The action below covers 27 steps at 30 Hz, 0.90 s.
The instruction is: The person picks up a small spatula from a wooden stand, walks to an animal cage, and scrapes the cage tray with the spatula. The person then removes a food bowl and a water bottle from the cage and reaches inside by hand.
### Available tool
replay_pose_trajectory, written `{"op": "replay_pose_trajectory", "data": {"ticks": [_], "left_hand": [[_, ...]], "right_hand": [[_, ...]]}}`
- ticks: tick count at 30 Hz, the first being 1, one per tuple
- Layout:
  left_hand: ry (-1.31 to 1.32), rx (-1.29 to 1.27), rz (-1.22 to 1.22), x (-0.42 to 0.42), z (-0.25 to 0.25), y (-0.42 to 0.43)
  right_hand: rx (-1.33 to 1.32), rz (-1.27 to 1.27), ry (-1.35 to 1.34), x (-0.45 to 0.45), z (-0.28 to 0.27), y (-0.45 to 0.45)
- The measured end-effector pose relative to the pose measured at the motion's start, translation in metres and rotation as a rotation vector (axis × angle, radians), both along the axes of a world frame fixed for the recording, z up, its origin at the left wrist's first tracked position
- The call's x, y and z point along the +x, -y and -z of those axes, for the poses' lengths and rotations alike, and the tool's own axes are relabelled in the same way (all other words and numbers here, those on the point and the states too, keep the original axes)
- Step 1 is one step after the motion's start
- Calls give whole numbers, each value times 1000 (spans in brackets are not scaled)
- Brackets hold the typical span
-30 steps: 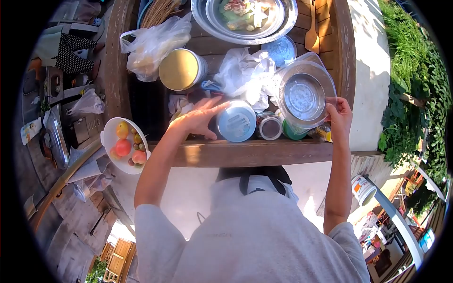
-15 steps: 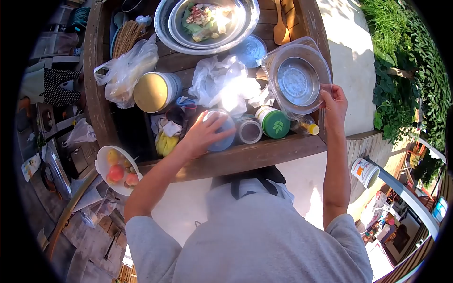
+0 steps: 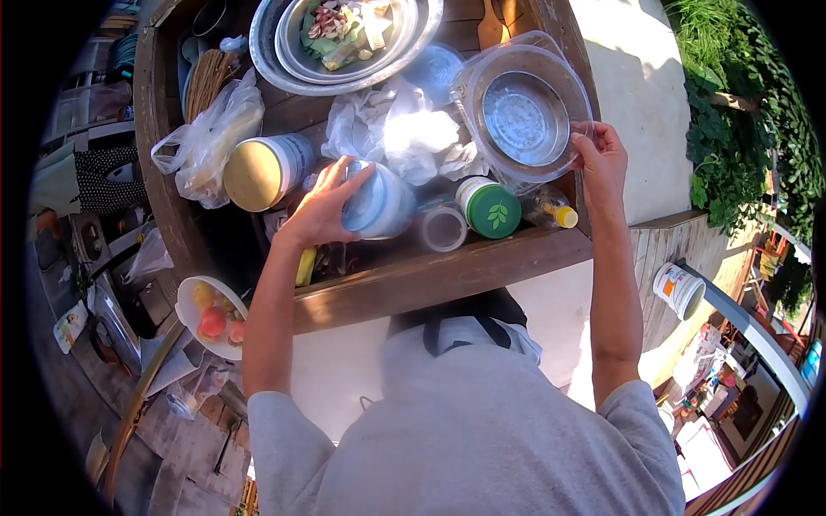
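My left hand (image 3: 320, 209) is wrapped round the side of a translucent plastic jar (image 3: 387, 203) with a pale blue lid, which leans to one side. With thumb and fingers, my right hand (image 3: 605, 163) pinches the near right rim of a clear plastic container (image 3: 471, 84). A round metal bowl (image 3: 525, 118) shows within that container. Between my hands stand a small clear jar (image 3: 443, 230), a green-lidded tub (image 3: 492, 209) and a bottle with a yellow cap (image 3: 551, 209). Crumpled white plastic bags (image 3: 387, 125) lie behind the translucent jar.
A large metal basin (image 3: 262, 52) holding food scraps stands at the back of the wooden table (image 3: 430, 273). Left are a tan-lidded tub (image 3: 255, 175), a plastic bag (image 3: 219, 133) and a straw brush (image 3: 209, 79). A white fruit bowl (image 3: 191, 305) is at the table's left corner.
My left hand has gone from the top of the translucent jar to its side, and the jar is now tilted. My right hand keeps its pinch on the container. The view has shifted slightly.
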<state>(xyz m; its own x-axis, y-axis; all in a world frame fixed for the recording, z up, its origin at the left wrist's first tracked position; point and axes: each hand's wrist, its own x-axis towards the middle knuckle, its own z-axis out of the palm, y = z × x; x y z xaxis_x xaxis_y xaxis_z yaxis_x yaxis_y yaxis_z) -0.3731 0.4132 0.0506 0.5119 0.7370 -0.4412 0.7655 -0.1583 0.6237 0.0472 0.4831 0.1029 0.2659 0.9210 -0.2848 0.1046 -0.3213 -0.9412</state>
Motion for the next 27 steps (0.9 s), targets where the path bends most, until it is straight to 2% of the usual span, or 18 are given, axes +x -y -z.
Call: {"op": "replay_pose_trajectory", "data": {"ticks": [4, 9, 11, 13, 15, 17, 19, 21, 23, 26, 27], "left_hand": [[-39, -5, 22, 8, -5, 2], [-65, 383, 409, 34, 6, 42], [-136, 276, 376, 31, 2, 49], [-89, 91, 335, 24, -16, 42], [138, 62, 301, 10, -10, 31], [250, -27, -27, 14, -10, 11], [99, 124, -378, 24, 13, -5], [-127, 21, -587, 43, 33, -31], [36, -112, -727, 59, 71, -47], [178, -305, -748, 90, 87, -62], [139, -299, -776, 104, 96, -63]], "right_hand": [[4, 31, -28, 7, 3, 2], [14, 76, -34, 18, 5, -6], [26, 89, -28, 22, 6, -9], [34, 84, -29, 20, 12, -10], [19, 75, -20, 13, 14, -10], [11, 70, -15, 8, 14, -8], [11, 62, -22, 7, 17, -3], [6, 84, -58, 6, 18, 0], [5, 103, -75, 8, 15, 3], [7, 123, -63, 9, 5, 7], [9, 129, -63, 10, 1, 8]]}}
